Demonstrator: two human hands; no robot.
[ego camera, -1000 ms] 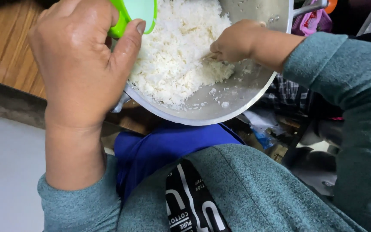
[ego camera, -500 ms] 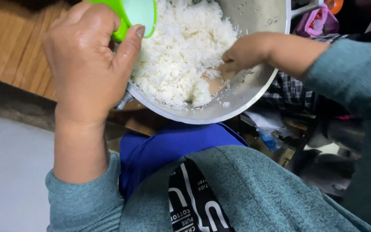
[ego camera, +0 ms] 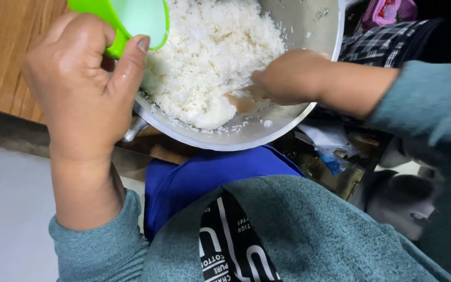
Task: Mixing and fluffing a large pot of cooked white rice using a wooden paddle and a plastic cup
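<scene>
A large metal pot (ego camera: 267, 133) tilted toward me holds a heap of white rice (ego camera: 210, 57). My left hand (ego camera: 82, 89) grips the handle of a bright green scoop (ego camera: 131, 18) over the pot's left rim. My right hand (ego camera: 291, 75) is inside the pot at its right side, fingers closed and pressed against the rice. What the fingers hold, if anything, is hidden. A bare, wet patch of pot bottom (ego camera: 244, 102) shows beside the right hand.
A wooden floor (ego camera: 6, 47) lies at the upper left, and a grey surface (ego camera: 11, 219) at the lower left. Blue cloth (ego camera: 210, 175) covers my lap under the pot. Clutter of papers and dark items (ego camera: 340, 151) sits to the right.
My right hand has swept across the pot's right side, pushing rice left and exposing bare pot bottom. My left hand with the green scoop stayed at the left rim.
</scene>
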